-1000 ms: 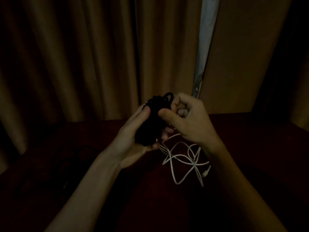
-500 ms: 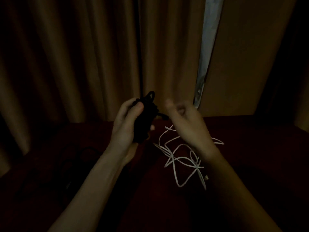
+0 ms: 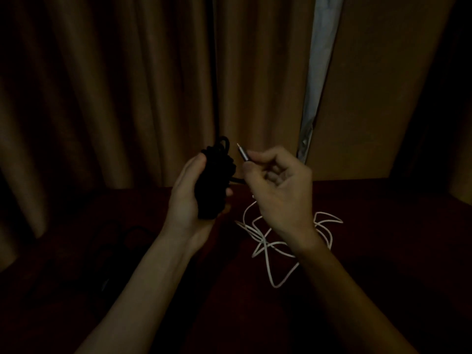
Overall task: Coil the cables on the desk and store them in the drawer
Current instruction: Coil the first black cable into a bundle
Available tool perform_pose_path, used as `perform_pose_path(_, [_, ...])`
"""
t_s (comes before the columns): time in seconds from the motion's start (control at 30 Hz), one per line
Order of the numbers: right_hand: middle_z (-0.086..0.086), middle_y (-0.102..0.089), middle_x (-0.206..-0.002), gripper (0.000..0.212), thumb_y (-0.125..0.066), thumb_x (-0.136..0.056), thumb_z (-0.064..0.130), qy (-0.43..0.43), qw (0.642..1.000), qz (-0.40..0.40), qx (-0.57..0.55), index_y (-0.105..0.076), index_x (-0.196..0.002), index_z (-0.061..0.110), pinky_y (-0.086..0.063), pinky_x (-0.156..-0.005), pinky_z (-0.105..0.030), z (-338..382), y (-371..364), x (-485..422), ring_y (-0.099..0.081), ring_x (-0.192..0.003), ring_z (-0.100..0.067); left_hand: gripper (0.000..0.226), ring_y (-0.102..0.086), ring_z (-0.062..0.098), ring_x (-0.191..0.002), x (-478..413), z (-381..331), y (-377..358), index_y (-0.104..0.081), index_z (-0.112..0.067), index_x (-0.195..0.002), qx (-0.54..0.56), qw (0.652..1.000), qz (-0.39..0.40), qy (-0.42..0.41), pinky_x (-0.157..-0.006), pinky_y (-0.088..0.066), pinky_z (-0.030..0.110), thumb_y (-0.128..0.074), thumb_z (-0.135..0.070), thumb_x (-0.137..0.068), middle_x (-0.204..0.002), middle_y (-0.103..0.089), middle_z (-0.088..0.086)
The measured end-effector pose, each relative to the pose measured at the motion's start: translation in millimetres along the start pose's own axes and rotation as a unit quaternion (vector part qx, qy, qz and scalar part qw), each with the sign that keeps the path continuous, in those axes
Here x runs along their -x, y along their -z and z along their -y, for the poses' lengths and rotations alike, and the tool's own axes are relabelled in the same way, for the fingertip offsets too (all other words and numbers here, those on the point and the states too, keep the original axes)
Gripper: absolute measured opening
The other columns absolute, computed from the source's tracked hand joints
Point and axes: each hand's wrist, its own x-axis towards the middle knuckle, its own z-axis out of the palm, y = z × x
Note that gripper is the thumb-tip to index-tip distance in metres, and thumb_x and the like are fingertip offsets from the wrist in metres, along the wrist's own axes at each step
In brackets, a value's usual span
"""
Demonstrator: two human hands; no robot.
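Note:
My left hand point(image 3: 189, 198) grips a coiled bundle of black cable point(image 3: 214, 177), held upright above the dark red desk point(image 3: 383, 213). My right hand point(image 3: 278, 185) pinches the cable's free end just behind its silver plug point(image 3: 243, 154), which points up and to the left. A short black strand runs from the bundle to my right hand. A loose white cable point(image 3: 270, 249) lies tangled on the desk below my right wrist. No drawer is in view.
Another dark cable point(image 3: 122, 238) lies on the desk at the left, barely visible in the dim light. Brown curtains point(image 3: 127, 85) hang behind the desk, with a narrow pale gap point(image 3: 316, 72) at the right.
My right hand has drawn away from the bundle to the right and now holds the silver plug end up. The left hand has stayed on the coil.

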Motion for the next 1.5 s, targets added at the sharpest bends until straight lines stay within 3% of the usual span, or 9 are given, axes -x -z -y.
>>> perform_pose_path(0.27, [-0.015,-0.070,-0.081,0.024,-0.069,-0.093,0.001,0.003,0.998,0.032,0.047,-0.073,-0.088,0.024,-0.053,-0.058,-0.041,0,6,-4,-0.064,-0.068,-0.018,0.063,-0.059,0.015,-0.057,-1,-2,4,-0.059,-0.011,-0.132,-0.028,0.997,0.068,0.025,-0.051,-0.039,0.027,-0.063,-0.051,-0.082,-0.090,-0.071,0.006])
perform_pose_path(0.43, [-0.003,-0.075,-0.080,0.024,-0.071,-0.092,0.002,-0.007,0.998,0.025,0.050,-0.072,-0.086,0.026,-0.060,-0.069,-0.037,3,8,-7,-0.072,-0.075,-0.017,0.045,-0.058,0.019,-0.058,-1,-7,11,-0.066,-0.018,-0.124,-0.070,0.993,0.099,0.009,-0.053,-0.039,0.027,-0.057,-0.044,-0.088,-0.094,-0.070,0.009])
perform_pose_path(0.77, [0.018,-0.066,-0.072,0.011,-0.074,-0.089,0.004,0.079,0.968,0.051,0.234,-0.071,-0.084,0.013,-0.049,-0.052,-0.011,8,18,-9,-0.068,-0.063,0.000,0.028,-0.068,0.018,-0.066,4,-11,12,-0.068,-0.021,-0.119,-0.214,0.962,0.134,-0.107,-0.054,-0.051,0.024,-0.061,-0.029,-0.093,-0.096,-0.072,0.005])
perform_pose_path(1.0, [0.003,-0.062,-0.058,0.013,-0.070,-0.093,0.009,0.033,0.966,0.051,0.251,-0.064,-0.083,0.016,-0.051,-0.046,-0.037,-1,20,-8,-0.060,-0.048,-0.015,0.027,-0.069,0.016,-0.077,6,-7,8,-0.065,-0.015,-0.123,-0.310,0.921,0.176,-0.160,-0.063,-0.053,0.025,-0.060,-0.023,-0.097,-0.097,-0.072,0.004])
perform_pose_path(1.1, [-0.002,-0.069,-0.080,0.010,-0.066,-0.098,0.010,-0.009,0.982,0.081,0.172,-0.064,-0.093,0.019,-0.058,-0.056,-0.039,2,22,-12,-0.070,-0.066,-0.019,0.025,-0.070,0.013,-0.075,6,-7,5,-0.065,-0.017,-0.121,-0.293,0.927,0.160,-0.173,-0.062,-0.053,0.023,-0.060,-0.025,-0.098,-0.095,-0.072,0.001])
perform_pose_path(1.23, [-0.007,-0.060,-0.118,0.033,-0.061,-0.097,-0.002,-0.103,0.980,0.172,0.001,-0.060,-0.127,0.013,-0.055,-0.080,-0.022,7,28,-20,-0.071,-0.091,-0.009,0.030,-0.071,0.021,-0.071,0,-13,12,-0.065,-0.017,-0.122,-0.229,0.953,0.087,-0.176,-0.057,-0.054,0.028,-0.061,-0.033,-0.096,-0.102,-0.073,0.008])
perform_pose_path(1.3, [-0.006,-0.062,-0.106,0.037,-0.062,-0.096,-0.003,-0.151,0.967,0.204,-0.001,-0.058,-0.131,0.008,-0.055,-0.080,-0.019,6,26,-20,-0.070,-0.085,-0.005,0.034,-0.071,0.024,-0.074,-2,-12,15,-0.064,-0.012,-0.124,-0.231,0.950,0.062,-0.200,-0.059,-0.055,0.031,-0.061,-0.032,-0.096,-0.104,-0.074,0.009])
perform_pose_path(1.43, [-0.003,-0.066,-0.071,0.006,-0.064,-0.096,0.002,-0.187,0.974,0.129,0.000,-0.069,-0.100,0.001,-0.049,-0.060,-0.014,1,22,-21,-0.061,-0.060,-0.004,0.029,-0.072,0.024,-0.083,-3,-8,15,-0.063,-0.016,-0.124,-0.270,0.932,0.073,-0.232,-0.065,-0.057,0.034,-0.061,-0.028,-0.098,-0.107,-0.073,0.004])
perform_pose_path(1.5, [-0.001,-0.065,-0.063,0.008,-0.065,-0.095,0.000,-0.197,0.975,0.103,-0.010,-0.070,-0.091,0.004,-0.048,-0.058,-0.014,-2,19,-21,-0.059,-0.057,-0.002,0.026,-0.072,0.020,-0.086,-4,-5,17,-0.063,-0.022,-0.124,-0.308,0.915,0.094,-0.243,-0.067,-0.058,0.033,-0.062,-0.029,-0.099,-0.107,-0.072,-0.002])
